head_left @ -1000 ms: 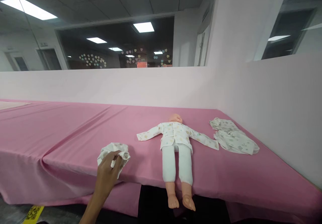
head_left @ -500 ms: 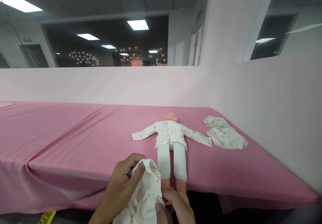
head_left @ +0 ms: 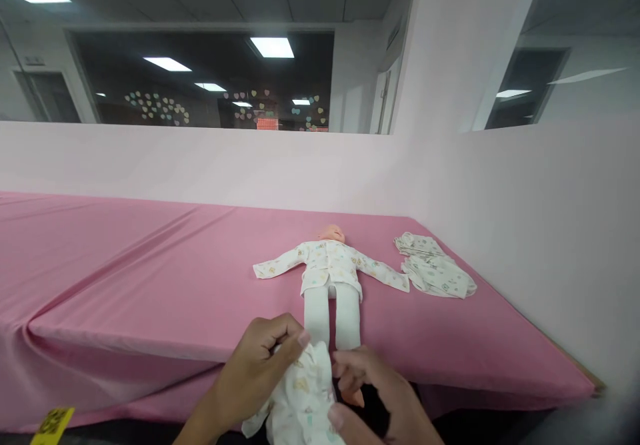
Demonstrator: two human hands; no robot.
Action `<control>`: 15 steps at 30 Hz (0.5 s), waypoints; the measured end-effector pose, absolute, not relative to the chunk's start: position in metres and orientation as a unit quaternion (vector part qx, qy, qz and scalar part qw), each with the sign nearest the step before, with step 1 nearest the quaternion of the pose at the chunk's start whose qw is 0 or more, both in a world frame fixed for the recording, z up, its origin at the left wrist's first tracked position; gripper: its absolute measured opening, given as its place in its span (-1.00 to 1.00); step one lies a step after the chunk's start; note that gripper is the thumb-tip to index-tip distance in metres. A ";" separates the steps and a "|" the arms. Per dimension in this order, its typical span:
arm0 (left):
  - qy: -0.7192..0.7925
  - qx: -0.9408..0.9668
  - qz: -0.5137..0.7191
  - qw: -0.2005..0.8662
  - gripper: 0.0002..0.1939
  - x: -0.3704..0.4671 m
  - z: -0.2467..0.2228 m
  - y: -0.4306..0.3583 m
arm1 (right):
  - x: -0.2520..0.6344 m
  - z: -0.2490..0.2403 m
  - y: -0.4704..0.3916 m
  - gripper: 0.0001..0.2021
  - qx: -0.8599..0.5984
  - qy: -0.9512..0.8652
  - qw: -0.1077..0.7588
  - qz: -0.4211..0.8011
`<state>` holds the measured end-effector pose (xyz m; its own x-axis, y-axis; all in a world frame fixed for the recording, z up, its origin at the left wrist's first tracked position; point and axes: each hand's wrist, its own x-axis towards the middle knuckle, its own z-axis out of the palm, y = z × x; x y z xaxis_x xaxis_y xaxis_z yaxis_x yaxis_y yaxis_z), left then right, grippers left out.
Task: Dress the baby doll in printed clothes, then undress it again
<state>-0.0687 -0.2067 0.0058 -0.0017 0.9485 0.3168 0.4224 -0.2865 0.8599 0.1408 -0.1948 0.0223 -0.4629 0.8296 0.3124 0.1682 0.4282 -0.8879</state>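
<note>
A small white printed garment (head_left: pixel 305 392) hangs in front of the table's front edge. My left hand (head_left: pixel 257 368) pinches its upper left edge between thumb and fingers. Beside the garment's right side is my right hand (head_left: pixel 377 398), its thumb and fingers apart, the thumb tip at the cloth. Beyond my hands a baby doll (head_left: pixel 331 268) lies on its back on the pink cloth, arms spread, in a white printed jacket and white leggings. The garment and my right hand partly hide its lower legs and feet.
A pink cloth (head_left: pixel 150 278) covers the table. Folded white printed clothes (head_left: pixel 437 272) lie to the right of the doll, near the wall. A yellow tag (head_left: pixel 52 426) shows at the bottom left. Behind the table stands a white wall (head_left: pixel 200 165) with windows.
My right hand has opened and moved right from the garment's edge. My left hand still holds the cloth, now bunched lower. The view has shifted slightly, so the doll appears further left.
</note>
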 end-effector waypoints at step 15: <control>0.496 0.655 0.438 0.365 -0.66 -0.054 -0.001 -0.199 | 0.117 -0.021 -0.192 -0.69 -0.417 -0.683 0.393 0.452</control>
